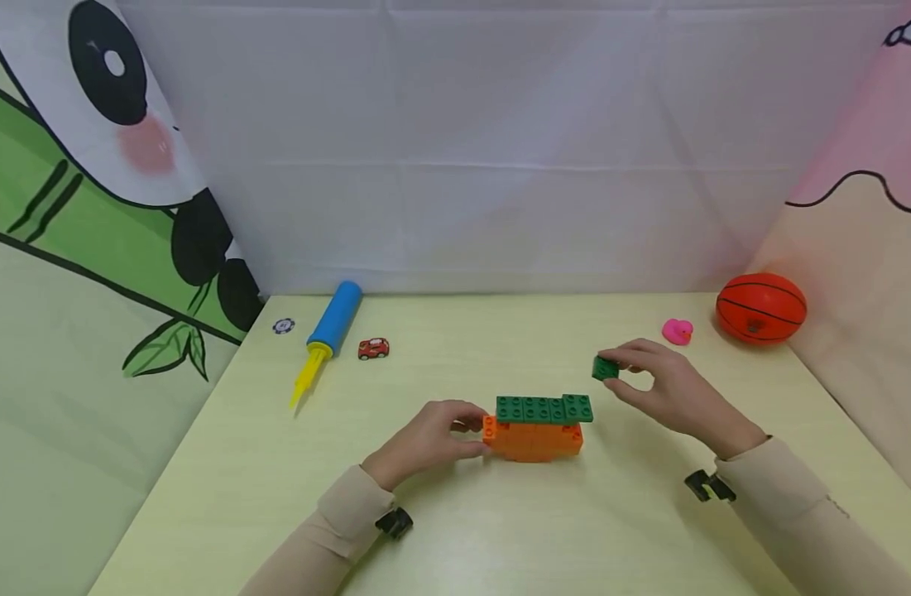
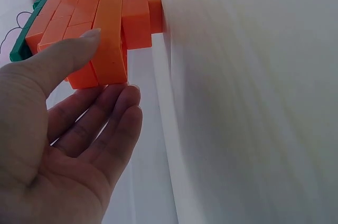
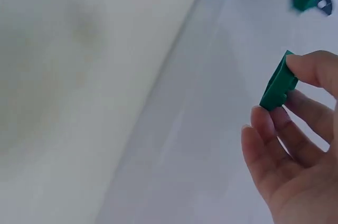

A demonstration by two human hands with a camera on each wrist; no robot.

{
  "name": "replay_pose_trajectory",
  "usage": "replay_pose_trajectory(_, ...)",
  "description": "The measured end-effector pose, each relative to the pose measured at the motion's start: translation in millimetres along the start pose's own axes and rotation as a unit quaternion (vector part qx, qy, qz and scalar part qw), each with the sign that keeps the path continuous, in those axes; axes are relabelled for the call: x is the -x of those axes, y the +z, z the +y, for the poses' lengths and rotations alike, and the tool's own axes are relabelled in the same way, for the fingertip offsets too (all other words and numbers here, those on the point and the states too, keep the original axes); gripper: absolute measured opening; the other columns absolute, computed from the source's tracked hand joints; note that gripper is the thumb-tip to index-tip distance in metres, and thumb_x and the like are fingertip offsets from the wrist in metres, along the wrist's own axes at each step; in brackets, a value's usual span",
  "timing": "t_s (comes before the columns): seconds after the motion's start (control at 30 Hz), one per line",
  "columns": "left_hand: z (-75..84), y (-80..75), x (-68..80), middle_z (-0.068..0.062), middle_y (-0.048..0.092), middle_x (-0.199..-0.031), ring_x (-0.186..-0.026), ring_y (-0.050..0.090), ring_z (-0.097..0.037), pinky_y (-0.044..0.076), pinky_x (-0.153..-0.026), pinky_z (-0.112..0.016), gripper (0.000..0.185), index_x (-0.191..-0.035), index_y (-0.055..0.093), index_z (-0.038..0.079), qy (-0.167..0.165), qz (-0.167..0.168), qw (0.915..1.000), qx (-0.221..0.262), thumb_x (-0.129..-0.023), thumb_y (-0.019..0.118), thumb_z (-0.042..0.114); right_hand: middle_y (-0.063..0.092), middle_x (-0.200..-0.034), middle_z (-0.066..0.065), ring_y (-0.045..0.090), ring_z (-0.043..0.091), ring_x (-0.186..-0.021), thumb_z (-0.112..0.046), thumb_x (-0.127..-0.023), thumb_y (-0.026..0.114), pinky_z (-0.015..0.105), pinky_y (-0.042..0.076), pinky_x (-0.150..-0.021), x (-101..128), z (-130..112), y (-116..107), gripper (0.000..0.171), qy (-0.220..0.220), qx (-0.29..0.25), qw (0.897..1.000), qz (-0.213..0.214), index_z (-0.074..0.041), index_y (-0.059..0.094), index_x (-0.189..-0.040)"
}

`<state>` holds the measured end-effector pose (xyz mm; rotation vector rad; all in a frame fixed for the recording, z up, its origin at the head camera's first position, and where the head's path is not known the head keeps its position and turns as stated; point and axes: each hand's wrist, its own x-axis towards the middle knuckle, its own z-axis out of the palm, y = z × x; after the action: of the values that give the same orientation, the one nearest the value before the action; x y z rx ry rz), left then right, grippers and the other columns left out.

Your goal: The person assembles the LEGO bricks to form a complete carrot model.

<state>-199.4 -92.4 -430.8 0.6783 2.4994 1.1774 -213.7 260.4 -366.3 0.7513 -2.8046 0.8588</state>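
Note:
A built block of orange bricks (image 1: pixel 537 443) stands on the table, topped by a row of green bricks (image 1: pixel 531 409) that juts past its right end. My left hand (image 1: pixel 435 440) grips the left end of this build; in the left wrist view, the thumb (image 2: pixel 79 49) lies against one orange face and the fingers bend toward the opposite side. To the right of the build and apart from it, my right hand (image 1: pixel 667 387) pinches a small green brick (image 1: pixel 605 368) between thumb and fingers. In the right wrist view the green brick (image 3: pixel 280 82) is tilted.
On the left lie a blue and yellow pump (image 1: pixel 334 321), a small red toy car (image 1: pixel 373 348) and a poker chip (image 1: pixel 283 326). At the back right are a pink rubber duck (image 1: pixel 677 332) and an orange basketball (image 1: pixel 761 308). Printed cloth walls surround the table (image 1: pixel 276 513).

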Motion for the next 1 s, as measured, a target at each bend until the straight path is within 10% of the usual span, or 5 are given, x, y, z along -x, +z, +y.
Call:
replay_pose_trajectory(0.37, -2.8, 0.2, 0.6, 0.010, 0.068, -0.114, -0.103, 0.064, -0.014, 0.052, -0.095, -0.032, 0.037, -0.122, 0.069, 0.018, 0.018, 0.002, 0.9998, -0.008, -0.088, 0.077, 0.032, 0.060, -0.118, -0.008, 0.059, 0.008, -0.102, -0.024, -0.093, 0.072, 0.025, 0.055, -0.086, -31.8, -97.6, 31.6, 0.037, -0.128, -0.040, 0.986, -0.101, -0.015, 0.067, -0.129)
replay_pose_trajectory(1.0, -3.6, -0.3, 0.3, 0.013, 0.068, -0.112, -0.103, 0.063, -0.011, 0.052, -0.096, -0.032, 0.034, -0.120, 0.070, 0.022, 0.023, 0.004, 0.9993, -0.030, -0.089, 0.076, 0.033, 0.064, -0.098, -0.016, 0.060, 0.003, -0.087, -0.023, -0.092, 0.074, 0.024, 0.054, -0.079, -42.9, -100.9, 47.5, 0.025, -0.152, -0.035, 0.977, -0.147, -0.021, 0.068, -0.116)
